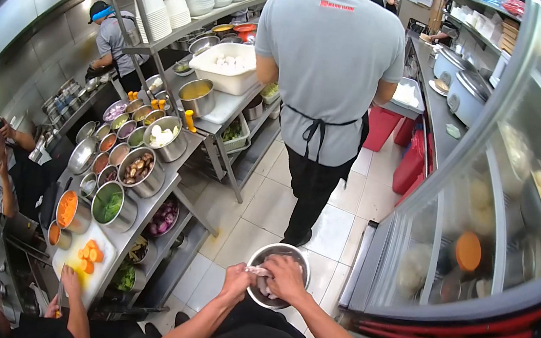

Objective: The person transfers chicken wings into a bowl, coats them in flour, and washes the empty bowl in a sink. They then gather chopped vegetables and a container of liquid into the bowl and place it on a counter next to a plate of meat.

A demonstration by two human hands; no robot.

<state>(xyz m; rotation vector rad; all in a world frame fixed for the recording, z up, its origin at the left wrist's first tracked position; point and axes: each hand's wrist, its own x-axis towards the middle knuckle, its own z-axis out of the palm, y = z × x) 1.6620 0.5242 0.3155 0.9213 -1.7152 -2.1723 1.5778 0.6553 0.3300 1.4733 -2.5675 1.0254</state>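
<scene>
In front of my body sits a round stainless steel bowl [304,258] with pale, pinkish pieces that look like raw meat inside. My left hand [239,280] is closed in a pinch at the bowl's left rim, gripping one end of a pale strip of meat [259,271]. Over the bowl, my right hand [286,279] curls its fingers down onto the strip's other end. The right palm and fingers cover part of the bowl's contents.
A person in a grey shirt [329,60] stands directly ahead. At left, a steel counter holds pots of vegetables [115,207]; a co-worker's hand [71,281] rests by carrots [90,255] on a cutting board [107,253]. A glass-door fridge [482,224] borders the right side.
</scene>
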